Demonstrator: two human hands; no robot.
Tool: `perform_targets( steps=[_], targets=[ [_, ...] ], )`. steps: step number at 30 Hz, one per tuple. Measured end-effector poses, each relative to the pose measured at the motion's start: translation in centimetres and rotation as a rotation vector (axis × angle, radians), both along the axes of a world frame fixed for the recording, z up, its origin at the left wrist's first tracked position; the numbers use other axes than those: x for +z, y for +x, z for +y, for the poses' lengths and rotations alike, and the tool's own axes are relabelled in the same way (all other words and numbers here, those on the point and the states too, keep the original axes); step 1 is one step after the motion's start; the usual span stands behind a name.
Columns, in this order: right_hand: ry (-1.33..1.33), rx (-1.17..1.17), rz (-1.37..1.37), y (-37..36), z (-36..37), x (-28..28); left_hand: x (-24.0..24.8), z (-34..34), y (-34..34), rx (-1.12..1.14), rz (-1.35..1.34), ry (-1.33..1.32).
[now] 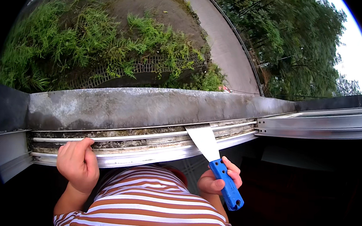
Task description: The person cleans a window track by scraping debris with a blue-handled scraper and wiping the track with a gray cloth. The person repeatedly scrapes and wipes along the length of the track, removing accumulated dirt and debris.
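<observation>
A putty knife with a wide metal blade point(204, 140) and a blue handle point(228, 186) is held in my right hand point(217, 181), fingers closed around the handle. Its blade points away from me, and the broad edge lies over the window's sliding track point(146, 140), by the far rail. Dark, grimy dirt lines the grooves between the white metal rails. Toward the left end of the track, my left hand point(78, 163) is closed, its curled fingers hooked over the frame. The index fingertip touches a rail; the other fingertips are partly hidden.
Beyond the track runs a stained concrete ledge point(140, 106). A silver sash point(313, 124) stands at the right, and a frame upright point(10, 152) at the left. Far below outside are weeds point(69, 40), a paved road point(231, 41) and trees point(285, 36).
</observation>
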State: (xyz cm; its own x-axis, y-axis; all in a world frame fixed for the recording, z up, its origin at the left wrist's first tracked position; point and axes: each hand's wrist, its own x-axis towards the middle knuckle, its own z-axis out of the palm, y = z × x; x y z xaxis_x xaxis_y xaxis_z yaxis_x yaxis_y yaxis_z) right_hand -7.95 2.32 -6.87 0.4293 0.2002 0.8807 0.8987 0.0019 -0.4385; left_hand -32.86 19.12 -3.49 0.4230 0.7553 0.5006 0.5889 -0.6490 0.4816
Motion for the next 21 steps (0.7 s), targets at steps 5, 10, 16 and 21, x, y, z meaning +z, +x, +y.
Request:
perform_targets(
  steps=[5, 10, 16, 21],
  targets=[
    [-0.01, 0.102, 0.177, -1.3, -1.3, -1.1, 0.0, -0.1, 0.0, -0.017, -0.026, -0.021],
    [0.041, 0.185, 0.243, -2.4, -1.7, -1.6, -0.1, -0.4, -0.3, -0.018, -0.067, -0.059],
    [0.228, 0.244, 0.325, -1.9, -1.8, -0.8, 2.5, -0.5, -0.4, -0.074, -0.322, -0.176],
    [0.166, 0.519, 0.46, -0.3, -1.0, 2.0, 10.1, 0.2, -0.6, -0.5, -0.525, -0.448]
  ],
)
